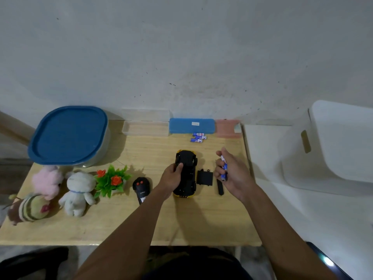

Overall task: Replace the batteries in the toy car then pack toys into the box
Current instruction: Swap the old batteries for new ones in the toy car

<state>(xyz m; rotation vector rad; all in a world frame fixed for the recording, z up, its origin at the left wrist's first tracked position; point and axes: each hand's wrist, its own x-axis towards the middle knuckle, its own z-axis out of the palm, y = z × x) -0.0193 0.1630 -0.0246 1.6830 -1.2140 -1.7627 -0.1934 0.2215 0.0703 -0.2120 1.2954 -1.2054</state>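
Plain pale-wood tabletop (212, 223) pushed up against a scuffed grey wall, nothing fancy. Toy car (188, 164) sits belly-up about mid tabletop, a bit toward the right edge, lying lengthwise toward the far edge. Black underside, w/ the yellow body peeking out at both ends. Left hand (171, 178) has its grip wrapped round the car's left flank, thumb on the chassis, pinning it down. Right hand (232, 174) hovers just right of the car w/ its grip pinched on a couple of blue-white batteries (224, 168), can't tell the exact count. Battery cover (204, 177) is off, lying flat btw the car and a black tool (220, 187), prob a screwdriver. Three spare batteries (198, 137) lie near the far edge, just in front of a blue case (191, 125). Can't tell if the ones in hand are fresh or dead, so imo keep the two lots well apart. For seating cells: car pinned flat, check the +/- marks in the bay, flat end vs the spring first, then press the other end down, one at a time. Don't lose the cover. Box (68, 135) w/ blue lid is at the far left corner, lid on, so packing hasn't started afaict.
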